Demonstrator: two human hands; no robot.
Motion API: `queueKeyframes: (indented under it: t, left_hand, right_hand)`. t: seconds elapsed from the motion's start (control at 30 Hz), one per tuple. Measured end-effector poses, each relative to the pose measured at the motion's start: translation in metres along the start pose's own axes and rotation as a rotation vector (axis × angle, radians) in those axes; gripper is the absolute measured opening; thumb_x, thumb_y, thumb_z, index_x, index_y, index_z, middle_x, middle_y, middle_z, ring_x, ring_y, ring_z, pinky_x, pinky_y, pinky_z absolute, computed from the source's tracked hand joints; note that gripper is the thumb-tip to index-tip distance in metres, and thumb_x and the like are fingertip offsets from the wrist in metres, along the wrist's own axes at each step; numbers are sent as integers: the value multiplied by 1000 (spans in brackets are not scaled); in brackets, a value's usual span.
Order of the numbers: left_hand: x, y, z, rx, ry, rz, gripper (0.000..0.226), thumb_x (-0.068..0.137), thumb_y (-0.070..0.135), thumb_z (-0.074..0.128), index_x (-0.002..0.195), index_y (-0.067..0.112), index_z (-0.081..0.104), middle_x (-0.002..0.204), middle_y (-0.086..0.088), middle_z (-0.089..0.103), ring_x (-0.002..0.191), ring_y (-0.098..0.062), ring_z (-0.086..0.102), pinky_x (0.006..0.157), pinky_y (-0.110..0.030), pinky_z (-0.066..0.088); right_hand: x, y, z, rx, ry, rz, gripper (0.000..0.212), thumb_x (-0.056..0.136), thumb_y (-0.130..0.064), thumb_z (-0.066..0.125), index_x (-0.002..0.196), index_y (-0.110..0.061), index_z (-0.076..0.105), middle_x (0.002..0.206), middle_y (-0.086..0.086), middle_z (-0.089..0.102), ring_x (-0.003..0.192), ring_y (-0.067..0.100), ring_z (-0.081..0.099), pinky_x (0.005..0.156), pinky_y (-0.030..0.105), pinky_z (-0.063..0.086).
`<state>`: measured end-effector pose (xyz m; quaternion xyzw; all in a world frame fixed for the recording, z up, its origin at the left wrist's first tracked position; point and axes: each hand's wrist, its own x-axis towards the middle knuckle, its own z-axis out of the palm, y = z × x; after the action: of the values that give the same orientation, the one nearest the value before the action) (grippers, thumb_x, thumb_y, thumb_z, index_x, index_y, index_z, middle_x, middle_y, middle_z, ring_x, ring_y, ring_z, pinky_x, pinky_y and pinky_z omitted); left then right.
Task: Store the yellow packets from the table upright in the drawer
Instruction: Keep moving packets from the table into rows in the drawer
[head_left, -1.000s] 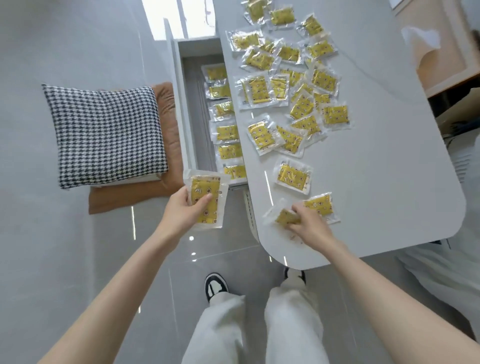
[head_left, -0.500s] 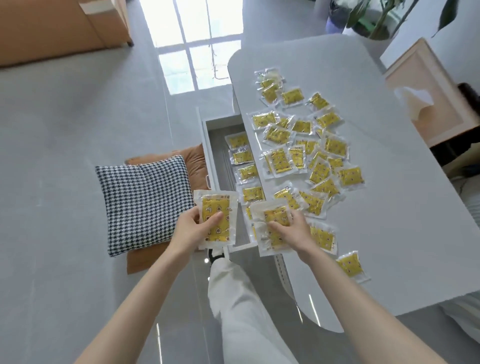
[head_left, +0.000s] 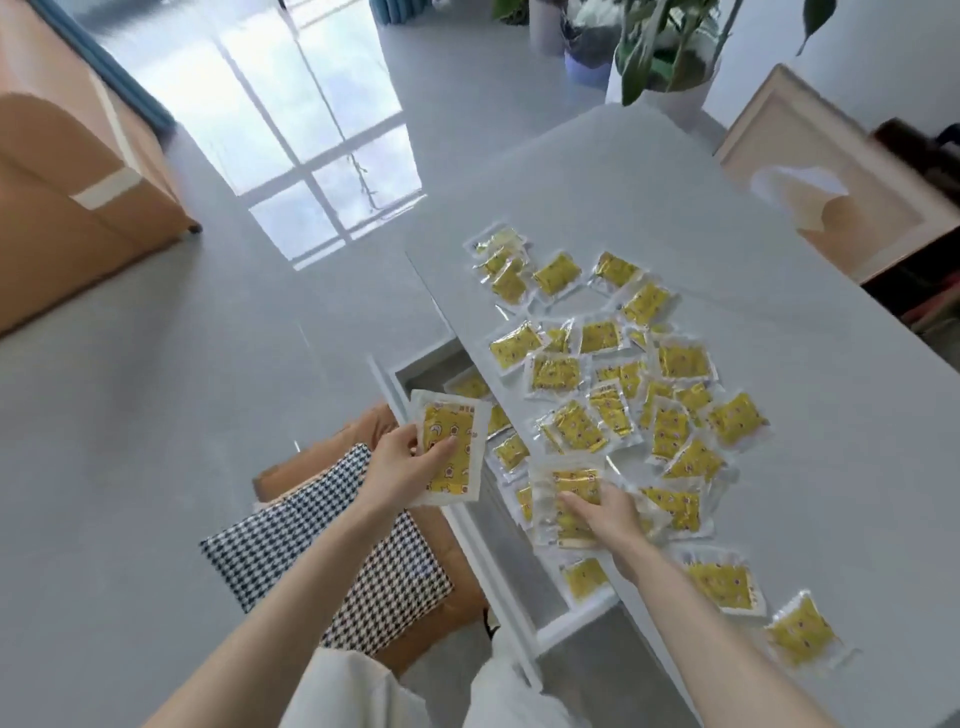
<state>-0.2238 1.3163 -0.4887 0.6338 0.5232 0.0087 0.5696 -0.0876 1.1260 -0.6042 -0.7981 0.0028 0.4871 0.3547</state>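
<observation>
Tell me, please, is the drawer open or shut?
Open: the drawer is pulled out from under the table, with yellow packets visible inside.

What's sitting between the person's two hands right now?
In the head view, between the left hand and the right hand lies the open drawer, with yellow packets already inside. Each hand holds a packet.

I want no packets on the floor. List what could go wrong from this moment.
1. The left hand holds a packet out past the drawer, above the checked cushion; a slip would likely drop it outside.
2. The right hand grips a packet at the table edge; dragging it could sweep neighbours off.
3. Packets already in the drawer look tilted, so new ones may topple them.
</observation>
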Motion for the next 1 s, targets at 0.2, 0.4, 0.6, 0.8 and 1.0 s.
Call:
queueKeyframes:
  t: [0.2,0.4,0.6,0.8,1.0]
  left_hand:
    - [61,18,27,169,-139,-39,11,91,26,60,99,17,60,96,-1,67,84,-14,65,71,-24,54]
    - [98,12,38,328,-259,-14,15,91,26,60,98,13,60,96,-5,66,85,-17,63,73,-24,52]
    - [155,-16,27,691,-476,-20,29,90,30,61,99,2,61,94,-14,66,78,-19,59,74,-36,54]
    - [251,-22,10,1028,-818,35,16,89,27,57,84,12,56,81,-4,57,73,-18,53,65,-28,45]
    - [332,-48,-4,1066,-979,1,22,93,17,52,71,19,51,75,3,54,70,-11,52,59,-16,43]
  right_hand:
    - [9,-3,-9,201,78,68,42,79,-31,76,111,-7,63,113,9,69,105,25,64,93,43,52]
    - [5,5,-9,308,89,55,36,83,-27,72,110,-5,62,109,9,68,101,24,64,72,28,51]
    - [19,-6,25,419,24,151,50,73,-33,80,111,-7,63,109,10,70,103,25,66,95,46,51]
    - [52,-20,91,535,54,292,81,70,-39,81,138,-14,44,137,1,51,123,21,52,104,37,42]
    - [109,-29,163,634,128,392,100,62,-45,85,143,-15,35,145,3,43,131,22,43,109,40,36]
